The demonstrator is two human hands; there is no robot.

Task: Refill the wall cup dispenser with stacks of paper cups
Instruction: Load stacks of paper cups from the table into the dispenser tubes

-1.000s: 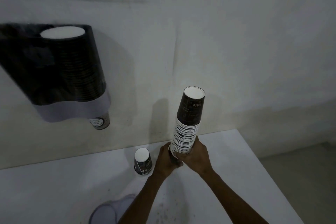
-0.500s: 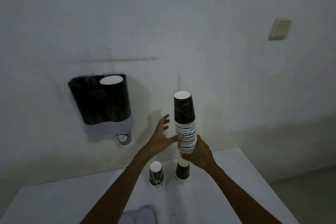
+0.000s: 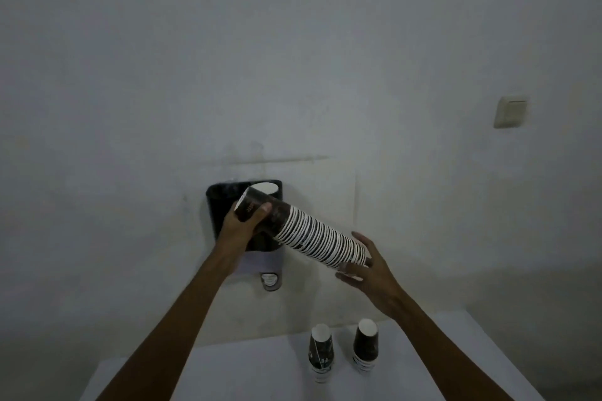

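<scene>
A long stack of dark paper cups [image 3: 312, 233] lies tilted in the air, its closed end up-left, in front of the black wall cup dispenser [image 3: 218, 205]. My left hand [image 3: 242, 225] grips the stack's upper end. My right hand [image 3: 368, 265] holds the lower, open end with fingers spread around the rims. A white cup bottom [image 3: 265, 188] shows at the dispenser's open top, and one cup [image 3: 269, 281] pokes out of its lower outlet.
Two short stacks of cups [image 3: 321, 353] [image 3: 366, 348] stand upside down on the white table [image 3: 247, 368] below. A light switch [image 3: 510, 111] is on the wall to the right.
The stack went from upright to tilted and moved up-left in front of the dispenser. My left hand took hold of its top end. The view pulled back from the wall.
</scene>
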